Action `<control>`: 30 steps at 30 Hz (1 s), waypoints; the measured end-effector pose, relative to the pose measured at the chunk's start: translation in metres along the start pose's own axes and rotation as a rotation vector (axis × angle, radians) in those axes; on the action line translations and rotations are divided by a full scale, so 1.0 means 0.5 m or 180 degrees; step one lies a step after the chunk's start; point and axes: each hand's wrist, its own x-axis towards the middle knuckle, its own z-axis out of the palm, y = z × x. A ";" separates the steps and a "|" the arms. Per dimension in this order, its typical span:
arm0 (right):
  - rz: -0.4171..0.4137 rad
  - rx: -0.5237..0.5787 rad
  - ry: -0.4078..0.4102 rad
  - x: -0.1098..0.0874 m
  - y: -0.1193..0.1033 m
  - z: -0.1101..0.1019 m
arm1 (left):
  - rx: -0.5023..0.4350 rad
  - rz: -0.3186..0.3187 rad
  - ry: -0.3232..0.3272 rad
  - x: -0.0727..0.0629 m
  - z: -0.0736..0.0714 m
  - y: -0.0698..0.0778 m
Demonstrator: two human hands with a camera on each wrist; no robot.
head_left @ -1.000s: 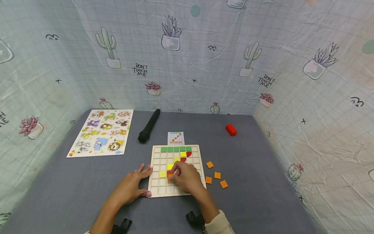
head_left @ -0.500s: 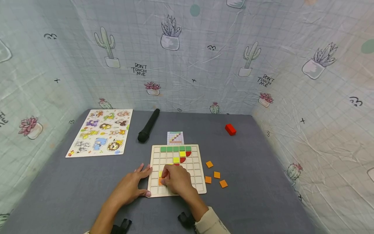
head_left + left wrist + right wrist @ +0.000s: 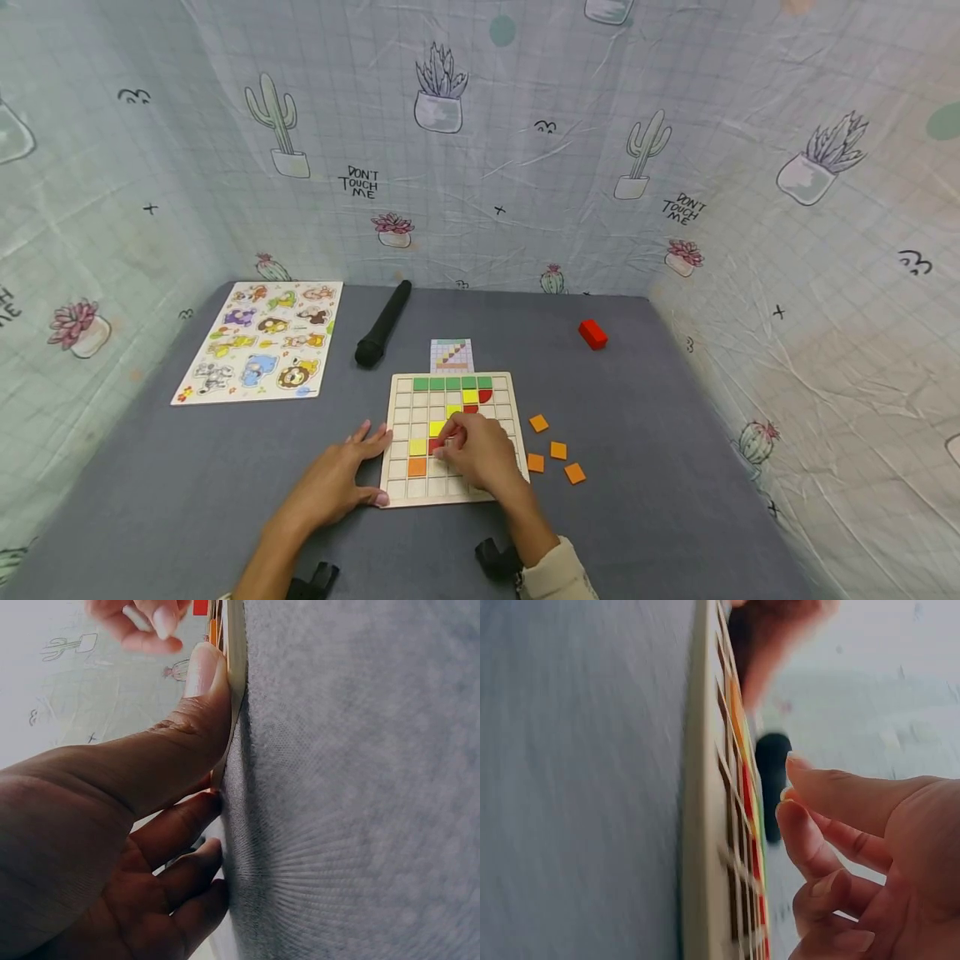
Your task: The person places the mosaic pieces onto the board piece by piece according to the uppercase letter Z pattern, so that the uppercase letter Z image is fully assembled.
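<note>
A wooden grid board (image 3: 397,492) lies on the grey table. Green tiles (image 3: 453,384) line its top row, with yellow tiles (image 3: 417,447) and red quarter-round tiles (image 3: 485,396) stepping down diagonally. One orange tile (image 3: 417,467) sits in a cell below the lowest yellow one. My left hand (image 3: 345,468) rests at the board's left side, fingers spread, thumb against the edge in the left wrist view. Over the board's middle hovers my right hand (image 3: 482,452); the right wrist view shows thumb and fingers (image 3: 840,799) loosely bent with nothing between them. It hides several cells.
Several loose orange tiles (image 3: 558,450) lie right of the board. A small pattern card (image 3: 452,356) touches its far edge. Farther back are a black microphone (image 3: 384,323), an animal puzzle board (image 3: 262,342) and a red block (image 3: 592,334). Patterned cloth surrounds the table.
My right hand has brought the orange tile leftward into the cell below the lowest yellow tile, let it go, and moved back right. My left hand has stayed at the board's edge.
</note>
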 end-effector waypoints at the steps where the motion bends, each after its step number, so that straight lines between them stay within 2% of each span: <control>1: 0.0054 0.0077 0.0055 0.001 0.010 -0.010 | -0.0002 -0.0008 -0.0004 0.000 0.000 0.001; 8: 0.0451 0.0293 0.0522 0.003 0.090 -0.086 | 0.0015 -0.0004 -0.0009 -0.001 -0.002 0.003; 15: 0.0661 0.0101 0.0931 0.006 0.154 -0.131 | 0.0050 -0.0009 -0.0036 0.000 -0.002 0.004; 18: 0.0781 -0.0082 0.0976 0.009 0.171 -0.140 | 0.0053 -0.0012 -0.0035 0.000 0.000 0.003; 23: 0.0947 -0.0343 0.0868 0.010 0.182 -0.147 | 0.0030 -0.0027 -0.0034 0.003 0.001 0.002; 30: 0.1097 -0.0455 0.0768 0.010 0.188 -0.148 | 0.0037 -0.0033 -0.0037 0.003 0.000 0.002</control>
